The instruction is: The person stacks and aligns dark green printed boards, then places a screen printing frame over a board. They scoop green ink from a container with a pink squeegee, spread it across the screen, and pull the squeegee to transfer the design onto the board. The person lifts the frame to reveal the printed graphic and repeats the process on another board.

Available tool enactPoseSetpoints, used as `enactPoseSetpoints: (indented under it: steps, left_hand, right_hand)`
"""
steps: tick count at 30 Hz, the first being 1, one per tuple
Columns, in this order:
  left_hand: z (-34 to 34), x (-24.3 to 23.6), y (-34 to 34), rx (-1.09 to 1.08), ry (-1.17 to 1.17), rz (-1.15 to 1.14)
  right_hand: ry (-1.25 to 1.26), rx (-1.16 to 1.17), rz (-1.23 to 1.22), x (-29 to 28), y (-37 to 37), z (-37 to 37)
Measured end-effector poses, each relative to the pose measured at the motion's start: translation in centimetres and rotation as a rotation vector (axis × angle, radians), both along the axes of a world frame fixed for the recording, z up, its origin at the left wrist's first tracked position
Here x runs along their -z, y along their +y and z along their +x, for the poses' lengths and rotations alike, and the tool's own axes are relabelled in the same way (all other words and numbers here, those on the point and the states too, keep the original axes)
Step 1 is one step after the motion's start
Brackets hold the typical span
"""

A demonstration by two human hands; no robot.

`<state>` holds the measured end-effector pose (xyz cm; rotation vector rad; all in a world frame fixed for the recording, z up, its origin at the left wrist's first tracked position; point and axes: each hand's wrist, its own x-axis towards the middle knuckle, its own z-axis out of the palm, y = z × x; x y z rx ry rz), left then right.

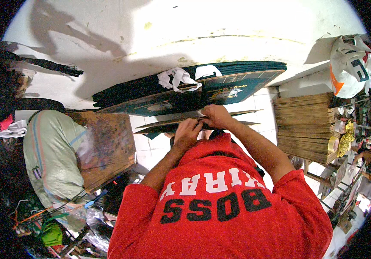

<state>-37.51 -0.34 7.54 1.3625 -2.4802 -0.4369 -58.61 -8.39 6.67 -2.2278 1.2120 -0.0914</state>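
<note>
In the head view, two thin dark boards [157, 126] stand almost edge-on in front of my body, one behind the other with a narrow gap between them. My left hand [187, 133] is closed on the upper edge of the nearer board. Slightly farther off and to the right, my right hand [217, 117] is closed at the top edge of the farther board, with a small white bit by its fingertips. Just beyond, a stack of dark green printed boards [254, 84] leans at the wall, with white straps [177, 78] lying over its top.
At left, a stuffed pale sack [49, 151] rests against a stained brown board [108, 142]. A tall stack of brown cardboard sheets [302, 125] stands at right. Above it hangs a white plastic bag [351, 69]. Clutter with a green item [51, 234] lies at lower left.
</note>
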Motion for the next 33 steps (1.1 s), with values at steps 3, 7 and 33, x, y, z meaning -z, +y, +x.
enactPoseSetpoints:
  steps: [3, 7, 33]
  left_hand:
    - [2.8, -1.3, 0.2, -0.252, 0.038, -0.082]
    - [6.8, -0.8, -1.5, -0.066, -0.312, 0.04]
    - [7.8, 1.6, -1.9, -0.047, -0.233, 0.204]
  right_hand:
    - [-0.133, 0.174, 0.003, -5.5, -0.6, -0.9]
    - [-0.532, 0.439, 0.614, -18.8, -0.9, -4.8]
    - [-0.034, 0.627, -0.324, -4.7, 9.8, -6.2]
